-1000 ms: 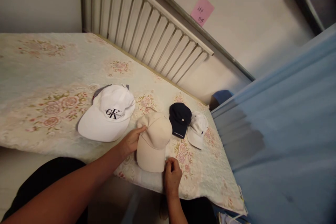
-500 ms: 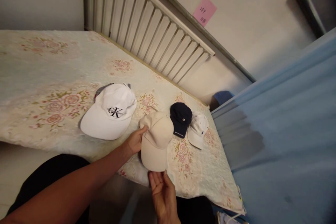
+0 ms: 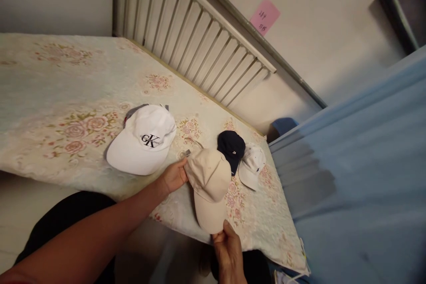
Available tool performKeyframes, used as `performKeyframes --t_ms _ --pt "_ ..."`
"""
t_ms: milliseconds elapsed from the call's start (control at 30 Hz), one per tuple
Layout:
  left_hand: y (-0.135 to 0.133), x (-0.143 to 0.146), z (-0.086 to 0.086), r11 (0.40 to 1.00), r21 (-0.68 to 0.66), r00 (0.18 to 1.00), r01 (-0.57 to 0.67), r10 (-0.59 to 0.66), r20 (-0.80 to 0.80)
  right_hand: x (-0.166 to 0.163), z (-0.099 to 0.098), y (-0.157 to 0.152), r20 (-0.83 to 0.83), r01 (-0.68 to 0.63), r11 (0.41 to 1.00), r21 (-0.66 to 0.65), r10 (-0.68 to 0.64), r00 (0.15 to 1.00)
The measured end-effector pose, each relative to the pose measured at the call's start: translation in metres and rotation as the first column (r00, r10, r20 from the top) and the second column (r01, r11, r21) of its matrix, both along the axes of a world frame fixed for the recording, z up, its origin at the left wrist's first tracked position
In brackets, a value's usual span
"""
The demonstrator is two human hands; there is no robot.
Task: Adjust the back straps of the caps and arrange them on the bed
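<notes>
A beige baseball cap (image 3: 211, 182) is held between my two hands over the front part of the bed. My left hand (image 3: 175, 175) grips the cap's left side near its back strap, thumb on top. At the tip of the brim, my right hand (image 3: 229, 246) pinches the edge with the thumb above and fingers beneath. To the left lies a white cap (image 3: 141, 142) with black "CK" lettering, something grey and red showing behind it. A dark navy cap (image 3: 230, 148) and a smaller white cap (image 3: 253, 164) sit side by side beyond the beige one, which partly hides the navy brim.
A floral sheet (image 3: 83, 128) covers the bed. Along its far side runs a white radiator (image 3: 199, 40), with a pink note (image 3: 265, 17) on the wall above. Blue curtains (image 3: 349, 177) hang at the right, and a dark-framed object (image 3: 409, 9) is at the upper right.
The beige cap has shifted right and tilted, now covering part of the navy cap. My right hand has gone from open under the brim to pinching its edge; my left hand keeps its grip.
</notes>
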State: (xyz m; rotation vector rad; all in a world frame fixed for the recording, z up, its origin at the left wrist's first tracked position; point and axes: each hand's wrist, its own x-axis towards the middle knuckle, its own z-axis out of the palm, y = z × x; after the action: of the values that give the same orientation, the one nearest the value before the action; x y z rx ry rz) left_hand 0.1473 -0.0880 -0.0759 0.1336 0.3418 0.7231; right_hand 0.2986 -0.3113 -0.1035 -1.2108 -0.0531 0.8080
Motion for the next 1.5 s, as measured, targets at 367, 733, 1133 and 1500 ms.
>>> performKeyframes --t_ms 367,733,1133,1500 --pt "-0.003 0.003 -0.009 0.994 0.084 0.997 0.069 -0.066 -0.038 0.059 -0.007 -0.004 0.045 0.021 0.996 -0.083 -0.018 0.999" --pt "-0.015 0.005 -0.012 0.973 0.153 0.984 0.171 -0.161 -0.075 0.105 0.003 0.01 0.281 0.029 0.975 -0.221 0.036 0.959" --pt "-0.026 0.002 -0.003 0.912 0.322 0.96 0.255 -0.198 -0.197 0.123 0.022 0.006 0.65 0.253 0.867 -0.429 0.102 0.753" --pt "-0.025 0.002 -0.001 0.884 0.391 0.944 0.257 -0.142 -0.299 0.034 0.061 0.004 0.788 0.234 0.89 -0.391 0.192 0.585"
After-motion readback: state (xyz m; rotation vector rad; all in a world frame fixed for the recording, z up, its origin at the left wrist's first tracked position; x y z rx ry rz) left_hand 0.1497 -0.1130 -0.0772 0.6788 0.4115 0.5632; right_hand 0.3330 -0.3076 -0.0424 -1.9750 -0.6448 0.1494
